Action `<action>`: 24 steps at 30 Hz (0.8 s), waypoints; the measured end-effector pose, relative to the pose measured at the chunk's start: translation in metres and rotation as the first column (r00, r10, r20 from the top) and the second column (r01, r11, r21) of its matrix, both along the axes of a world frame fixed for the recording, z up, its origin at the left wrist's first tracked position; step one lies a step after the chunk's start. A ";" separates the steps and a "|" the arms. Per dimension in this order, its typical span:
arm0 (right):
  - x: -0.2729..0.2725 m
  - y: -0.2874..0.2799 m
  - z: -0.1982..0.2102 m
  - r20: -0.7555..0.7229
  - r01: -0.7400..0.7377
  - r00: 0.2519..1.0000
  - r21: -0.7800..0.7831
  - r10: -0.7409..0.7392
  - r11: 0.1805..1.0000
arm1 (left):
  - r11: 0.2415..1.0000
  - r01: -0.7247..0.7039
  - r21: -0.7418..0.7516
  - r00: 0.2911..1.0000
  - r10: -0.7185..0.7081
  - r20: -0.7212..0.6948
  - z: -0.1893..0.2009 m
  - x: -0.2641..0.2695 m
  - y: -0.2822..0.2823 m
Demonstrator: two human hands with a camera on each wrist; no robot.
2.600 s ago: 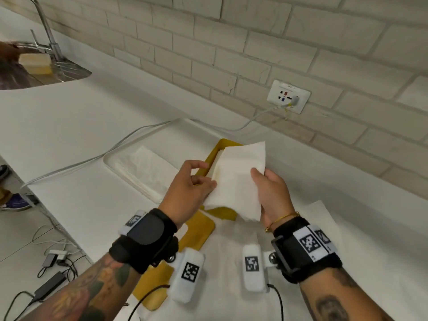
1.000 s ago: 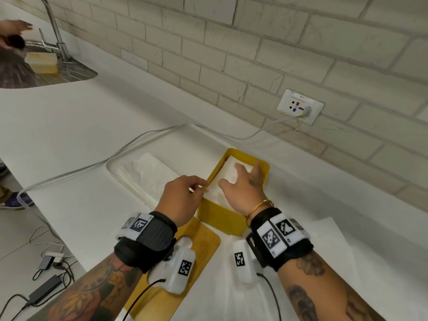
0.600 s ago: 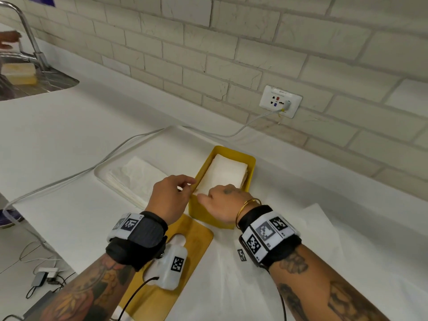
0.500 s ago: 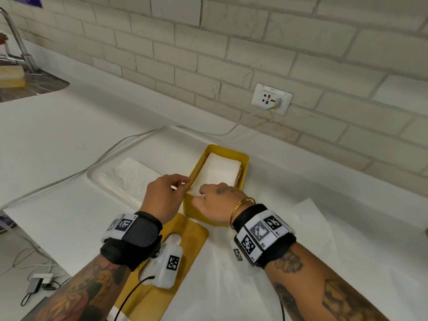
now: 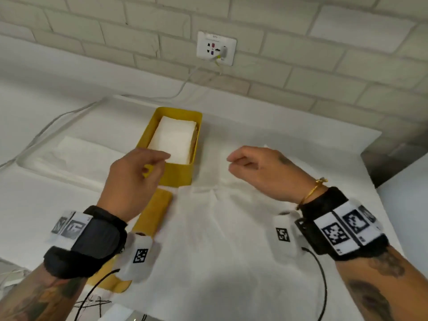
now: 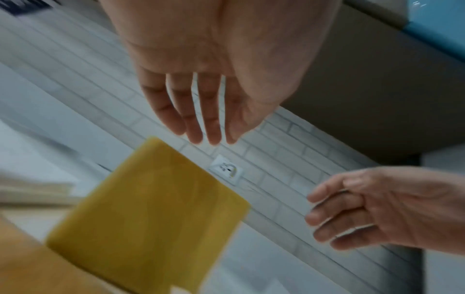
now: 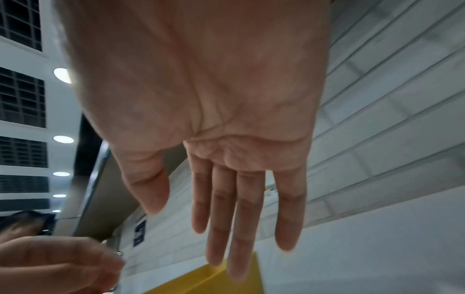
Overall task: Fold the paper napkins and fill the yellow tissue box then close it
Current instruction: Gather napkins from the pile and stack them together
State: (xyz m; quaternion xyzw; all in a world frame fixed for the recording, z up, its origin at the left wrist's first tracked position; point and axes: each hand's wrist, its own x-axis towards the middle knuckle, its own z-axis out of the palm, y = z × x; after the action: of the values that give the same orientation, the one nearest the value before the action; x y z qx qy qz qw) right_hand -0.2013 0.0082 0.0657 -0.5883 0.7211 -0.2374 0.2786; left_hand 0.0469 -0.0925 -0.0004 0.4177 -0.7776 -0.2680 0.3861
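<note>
The yellow tissue box stands uncovered on the white counter, with a stack of folded white napkins inside. Its flat yellow-brown lid lies on the counter just in front of it, partly under my left wrist. My left hand hovers over the box's near left corner, fingers relaxed, holding nothing. My right hand hangs to the right of the box above the white sheet, also empty. In the left wrist view the left hand's fingers are straight above the box. In the right wrist view the right hand's fingers are straight too.
A white tray left of the box holds unfolded napkins. A large white paper sheet covers the counter before me. A wall socket with a cable sits behind the box. A metal block stands at the right.
The napkin held up earlier now lies in the box. Both hands have let go of the box; the right hand has moved off to the right. The view has turned right.
</note>
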 end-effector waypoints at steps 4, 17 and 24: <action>-0.040 0.072 -0.024 -0.068 0.132 0.990 0.145 -0.123 0.981 | 0.921 0.365 0.135 0.876 -0.389 0.286 -0.012 -0.031 0.034; -0.045 0.158 -0.093 -0.193 0.185 0.970 0.213 -0.145 0.959 | 0.770 0.524 0.363 0.377 -0.592 0.712 -0.027 -0.103 0.049; -0.049 0.173 -0.087 -0.080 0.236 0.971 0.215 -0.224 0.948 | 0.777 0.518 0.358 0.457 -0.605 0.651 -0.025 -0.129 0.040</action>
State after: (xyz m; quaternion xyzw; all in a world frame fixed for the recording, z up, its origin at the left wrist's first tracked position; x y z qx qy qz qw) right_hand -0.2506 0.1812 -0.0214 -0.4713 0.8142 -0.1697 0.2936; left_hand -0.0819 -0.0520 -0.0256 0.2285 -0.9413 -0.2293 -0.0956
